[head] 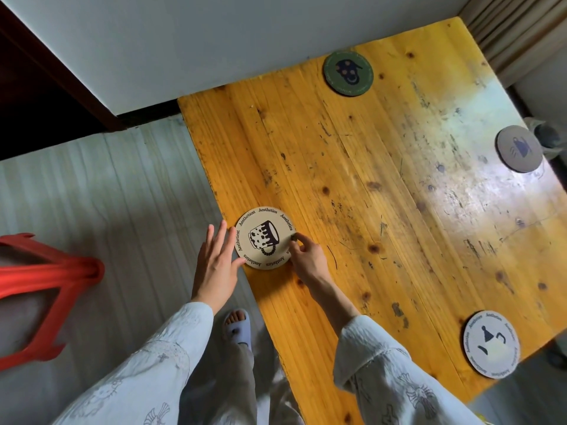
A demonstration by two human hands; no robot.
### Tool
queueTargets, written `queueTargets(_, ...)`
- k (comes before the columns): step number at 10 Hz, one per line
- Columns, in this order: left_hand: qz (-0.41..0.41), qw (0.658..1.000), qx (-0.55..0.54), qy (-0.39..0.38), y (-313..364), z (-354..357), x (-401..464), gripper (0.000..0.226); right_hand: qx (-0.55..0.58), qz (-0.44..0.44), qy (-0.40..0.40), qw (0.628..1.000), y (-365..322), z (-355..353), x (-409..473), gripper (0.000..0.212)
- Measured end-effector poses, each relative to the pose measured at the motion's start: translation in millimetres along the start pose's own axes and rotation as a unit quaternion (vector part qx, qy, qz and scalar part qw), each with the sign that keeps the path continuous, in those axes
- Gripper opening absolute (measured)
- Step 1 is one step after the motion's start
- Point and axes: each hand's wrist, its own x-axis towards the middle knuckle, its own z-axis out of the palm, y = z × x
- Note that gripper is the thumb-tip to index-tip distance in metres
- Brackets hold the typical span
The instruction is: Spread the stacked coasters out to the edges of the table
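Note:
A beige coaster (264, 237) printed with a dark mug lies flat at the left edge of the yellow wooden table (383, 185). My left hand (216, 263) is spread beside it off the table's edge, thumb and fingertips touching its left rim. My right hand (306, 256) pinches the coaster's right rim with curled fingers. A green coaster (348, 73) lies at the far edge. At the right edge sits a grey coaster (519, 148). A white coaster (491, 344) rests at the near right corner.
A red plastic stool (46, 289) stands on the pale floor to the left. A white wall runs behind the table and a curtain (515, 29) hangs at the far right. My sandalled foot (237, 326) shows below the table's left edge.

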Motion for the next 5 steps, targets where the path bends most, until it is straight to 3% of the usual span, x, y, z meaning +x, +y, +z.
queueTargets(4, -0.027, 0.998, 0.052, -0.014, 10, -1, -2, 0.062, 0.062, 0.051, -0.035, 0.996, -7, -10, -10, 0.041)
queueTargets(5, -0.02, 0.998, 0.065, -0.012, 19, 0, 3, 0.067, 0.072, 0.027, -0.016, 0.997, -15, -31, -19, 0.043)
